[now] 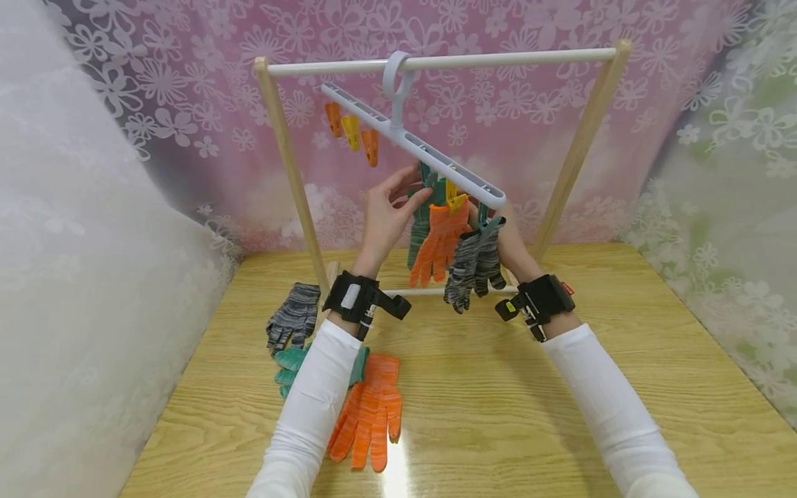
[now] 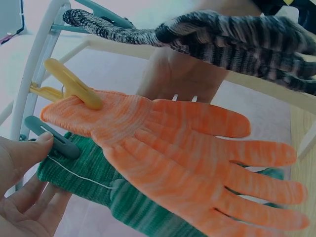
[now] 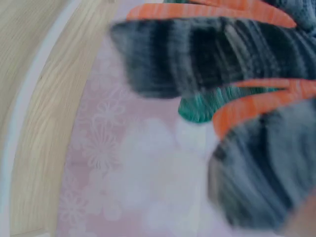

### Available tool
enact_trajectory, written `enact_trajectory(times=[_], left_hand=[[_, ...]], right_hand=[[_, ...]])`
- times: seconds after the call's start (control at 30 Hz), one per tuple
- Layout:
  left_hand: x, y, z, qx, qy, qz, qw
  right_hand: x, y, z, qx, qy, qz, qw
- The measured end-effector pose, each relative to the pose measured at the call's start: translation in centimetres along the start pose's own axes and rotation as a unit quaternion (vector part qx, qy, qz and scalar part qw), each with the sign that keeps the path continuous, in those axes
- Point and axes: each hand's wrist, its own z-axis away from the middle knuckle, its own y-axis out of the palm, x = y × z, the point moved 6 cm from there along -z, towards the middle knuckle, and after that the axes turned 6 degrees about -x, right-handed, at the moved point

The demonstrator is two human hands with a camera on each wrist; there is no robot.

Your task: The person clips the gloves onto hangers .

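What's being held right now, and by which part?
The left hand pinches the green clip around its middle, together with the green glove by its cuff. The right hand's fingers are hidden; cannot tell.

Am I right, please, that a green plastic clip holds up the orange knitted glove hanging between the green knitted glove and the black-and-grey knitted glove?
Not quite: a yellow plastic clip, not a green one, holds up the orange knitted glove, as the left wrist view shows. It does hang between the green knitted glove and the black-and-grey knitted glove.
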Motion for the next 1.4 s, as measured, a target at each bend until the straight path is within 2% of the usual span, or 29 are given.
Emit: enact_trajectory(times=[0.07, 0.1, 0.17, 0.27, 0.33, 0.47, 0.6, 0.8, 0.93, 1.1, 1.3, 1.4], left_hand=[[0.2, -0.1, 0.2, -0.004, 0.006, 0.007, 1.0], [0.2, -0.2, 0.2, -0.007, 0.009, 0.011, 0.9999], [0.4, -0.4, 0.3, -0.013, 0.014, 0.021, 0.9996], [0.5, -0.7, 0.5, -0.019, 0.015, 0.031, 0.9992], [0.7, -0.9, 0.7, -0.021, 0.01, 0.036, 0.9991], [1.2, -1.7, 1.0, -0.035, -0.005, 0.029, 0.999], [1.8, -2.4, 1.3, -0.048, -0.008, 0.01, 0.9988], [2.4, -3.5, 1.7, -0.047, -0.014, 0.0, 0.9988], [2.7, -4.8, 2.0, -0.053, -0.028, -0.006, 0.9982], [3.1, -6.3, 2.2, -0.066, -0.041, -0.011, 0.9969], [2.9, -7.4, 2.7, -0.074, -0.021, -0.023, 0.9967], [2.4, -7.7, 3.0, -0.078, -0.004, -0.06, 0.9951]], right_hand=[[-1.7, -0.8, -0.8, 0.0, -0.01, 0.013, 0.9999], [-2.4, -1.3, -1.0, -0.006, -0.009, 0.003, 0.9999], [-3.0, -2.1, -1.1, -0.019, -0.012, -0.005, 0.9997], [-2.9, -3.1, -0.5, -0.048, -0.026, -0.047, 0.9974], [-2.6, -3.7, 0.2, -0.08, -0.038, -0.065, 0.9939], [-1.9, -4.5, 1.4, -0.117, -0.071, -0.126, 0.9826], [-1.2, -5.4, 2.3, -0.148, -0.093, -0.119, 0.9774], [0.3, -6.8, 4.0, -0.192, -0.087, -0.132, 0.9686], [1.9, -7.3, 5.0, -0.208, -0.124, -0.152, 0.9582], [4.0, -7.0, 6.0, -0.201, -0.166, -0.175, 0.9494], [6.3, -4.3, 6.6, -0.138, -0.171, -0.208, 0.9529], [7.0, -2.6, 6.5, -0.111, -0.172, -0.211, 0.9559]])
